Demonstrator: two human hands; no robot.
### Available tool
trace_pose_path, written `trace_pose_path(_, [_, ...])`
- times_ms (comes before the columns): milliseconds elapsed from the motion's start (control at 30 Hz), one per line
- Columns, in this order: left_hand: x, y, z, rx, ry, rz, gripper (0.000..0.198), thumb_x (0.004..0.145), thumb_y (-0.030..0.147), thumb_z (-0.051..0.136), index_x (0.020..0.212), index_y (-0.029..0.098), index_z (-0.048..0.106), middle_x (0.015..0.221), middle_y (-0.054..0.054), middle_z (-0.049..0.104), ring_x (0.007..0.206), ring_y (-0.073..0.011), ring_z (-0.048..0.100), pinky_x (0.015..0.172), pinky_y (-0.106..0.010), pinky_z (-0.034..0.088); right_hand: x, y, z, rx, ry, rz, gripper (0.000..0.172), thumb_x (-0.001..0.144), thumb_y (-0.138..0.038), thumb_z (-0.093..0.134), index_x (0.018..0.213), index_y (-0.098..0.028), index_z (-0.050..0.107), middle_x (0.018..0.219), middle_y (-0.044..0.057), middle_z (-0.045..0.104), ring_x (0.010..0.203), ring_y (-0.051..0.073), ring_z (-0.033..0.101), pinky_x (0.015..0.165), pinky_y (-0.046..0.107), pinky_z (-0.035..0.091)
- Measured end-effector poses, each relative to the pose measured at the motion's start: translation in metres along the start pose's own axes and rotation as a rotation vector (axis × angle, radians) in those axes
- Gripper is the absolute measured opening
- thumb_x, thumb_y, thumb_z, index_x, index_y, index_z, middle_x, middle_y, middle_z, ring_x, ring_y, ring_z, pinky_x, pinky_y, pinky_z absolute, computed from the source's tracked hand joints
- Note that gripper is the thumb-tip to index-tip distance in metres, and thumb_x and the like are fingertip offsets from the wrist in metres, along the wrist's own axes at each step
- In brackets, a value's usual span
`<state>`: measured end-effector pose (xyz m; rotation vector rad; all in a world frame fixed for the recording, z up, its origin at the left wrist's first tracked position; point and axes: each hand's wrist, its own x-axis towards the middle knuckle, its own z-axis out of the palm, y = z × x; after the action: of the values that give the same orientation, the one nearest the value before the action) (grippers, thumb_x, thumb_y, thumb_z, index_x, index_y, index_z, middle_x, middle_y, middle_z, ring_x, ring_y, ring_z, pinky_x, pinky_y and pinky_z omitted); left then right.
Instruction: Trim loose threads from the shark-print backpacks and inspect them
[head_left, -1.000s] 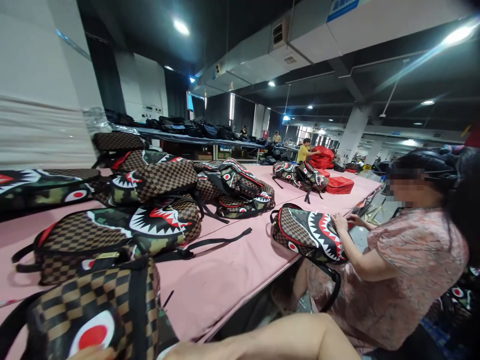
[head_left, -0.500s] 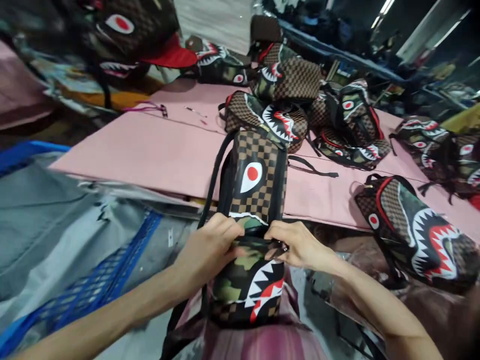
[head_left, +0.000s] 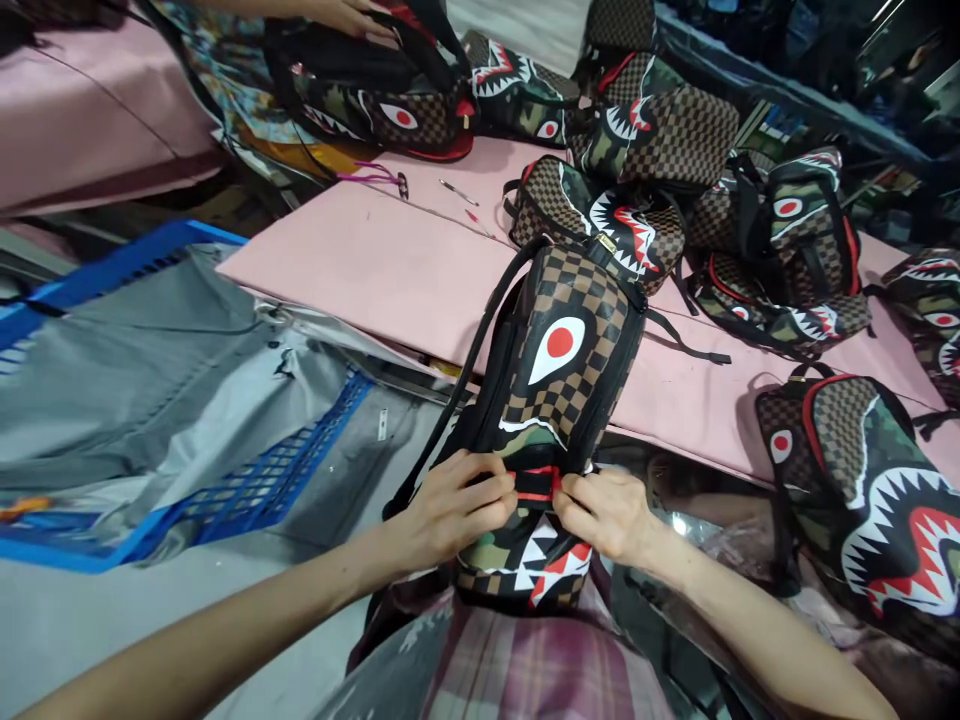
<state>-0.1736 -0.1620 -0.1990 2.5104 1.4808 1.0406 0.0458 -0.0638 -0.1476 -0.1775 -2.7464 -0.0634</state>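
A backpack [head_left: 577,290] in brown check and camouflage, with a shark eye and teeth printed on it, leans from the table's edge down to my lap. My left hand [head_left: 457,500] pinches the pocket's edge on its left side. On the opposite side, my right hand [head_left: 607,510] grips the same edge with curled fingers. Between the two hands the pocket's mouth shows a strip of red trim and black. A black strap [head_left: 480,350] runs down the bag's left side.
More shark-print backpacks are heaped on the pink table [head_left: 360,250]; one backpack [head_left: 862,480] sits at the right edge. A pen [head_left: 459,192] lies behind. At left stands a blue crate [head_left: 300,480] with grey lining. Another person's hand [head_left: 352,18] touches a backpack at the top.
Red trim now shows between my hands at the pocket, where it was dark before. The view has shifted left. The other person's backpack has tipped over onto the table.
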Motion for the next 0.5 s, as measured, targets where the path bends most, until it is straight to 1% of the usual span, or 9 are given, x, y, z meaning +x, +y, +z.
trace_pose_path(67, [0.001,-0.001,-0.007,0.015,-0.036,0.099,0.017,0.087,0.012,0.048,0.096,0.019,0.060,0.092,-0.001,0.065,0.099,-0.0163,0.052,0.074,-0.028,0.041,0.003,-0.001,-0.004,0.027,-0.051,-0.015,0.023,0.089,-0.008,0.039,0.079,-0.017,0.057,0.076,-0.001,0.060,0.057,0.009,0.042,0.052,0.025,0.025])
trace_pose_path(100, [0.001,-0.002,-0.010,0.023,-0.043,0.126,0.016,0.087,0.012,0.049,0.097,0.018,0.060,0.093,-0.002,0.065,0.101,-0.0172,0.052,0.075,-0.029,0.041,0.005,-0.001,-0.006,0.045,-0.081,-0.019,0.023,0.090,-0.008,0.038,0.080,-0.017,0.057,0.076,-0.001,0.060,0.057,0.009,0.043,0.052,0.025,0.026])
trace_pose_path(200, [0.004,-0.001,-0.015,0.023,-0.044,0.136,0.015,0.087,0.014,0.047,0.096,0.017,0.059,0.093,-0.002,0.065,0.100,-0.0168,0.051,0.075,-0.029,0.042,0.007,-0.001,-0.010,0.107,-0.167,-0.013,0.026,0.091,-0.010,0.034,0.083,-0.016,0.058,0.077,0.001,0.059,0.058,0.010,0.044,0.051,0.025,0.027])
trace_pose_path(300, [0.009,0.004,-0.018,0.027,-0.072,0.112,0.019,0.087,0.008,0.043,0.098,0.015,0.057,0.096,-0.002,0.064,0.100,-0.0172,0.049,0.078,-0.030,0.042,0.005,0.001,-0.010,0.164,-0.191,0.005,0.028,0.093,-0.012,0.029,0.087,-0.015,0.057,0.082,0.001,0.060,0.059,0.009,0.046,0.051,0.024,0.029])
trace_pose_path(367, [0.014,0.011,-0.018,0.036,-0.052,0.090,0.025,0.087,0.005,0.039,0.103,0.014,0.056,0.097,-0.003,0.062,0.099,-0.0184,0.047,0.078,-0.031,0.040,0.002,0.004,-0.009,0.194,-0.176,0.024,0.030,0.094,-0.013,0.027,0.089,-0.015,0.056,0.084,0.002,0.061,0.059,0.009,0.048,0.052,0.024,0.031])
trace_pose_path(433, [0.018,0.018,-0.016,0.039,-0.020,0.049,0.029,0.088,0.007,0.035,0.107,0.013,0.056,0.096,-0.005,0.061,0.097,-0.0191,0.047,0.077,-0.033,0.038,-0.002,0.007,-0.009,0.223,-0.170,0.056,0.030,0.095,-0.014,0.027,0.090,-0.015,0.057,0.085,0.002,0.062,0.061,0.008,0.051,0.052,0.023,0.032])
trace_pose_path(500, [0.022,0.024,-0.012,0.030,-0.021,-0.014,0.029,0.089,0.012,0.034,0.106,0.015,0.057,0.092,-0.005,0.061,0.093,-0.0197,0.047,0.076,-0.035,0.035,-0.005,0.010,-0.013,0.254,-0.188,0.093,0.027,0.094,-0.014,0.030,0.095,-0.016,0.057,0.087,0.003,0.063,0.065,0.009,0.054,0.055,0.023,0.036])
